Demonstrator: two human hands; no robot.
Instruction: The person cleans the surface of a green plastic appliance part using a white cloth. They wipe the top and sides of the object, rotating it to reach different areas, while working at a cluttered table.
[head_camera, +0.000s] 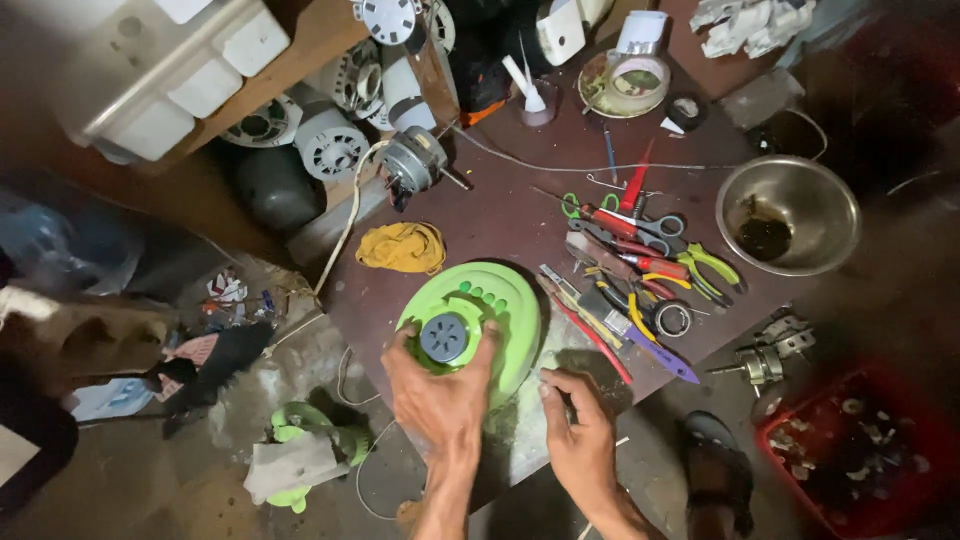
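While pressing down near the worktop (520, 215) front edge, left hand (440, 395) clamped around grey hub (444, 337) of green fan housing (500, 300), steadying it; right hand (580, 435) curled beside, contents unclear. Pliers and screwdrivers (640, 265) heaped within reach toward right edge.

Glossy green plastic fan housing (480, 315), shiny metal bowl (790, 215) — matt, worn wooden table (500, 215).

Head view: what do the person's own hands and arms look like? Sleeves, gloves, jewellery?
Both the left hand and the right hand are bare: no gloves, no rings or watch visible. The forearms are uncovered down to the frame's bottom edge, so no sleeve shows. Lean wrists with visible tendons, short fingernails. No cables or markings visible.
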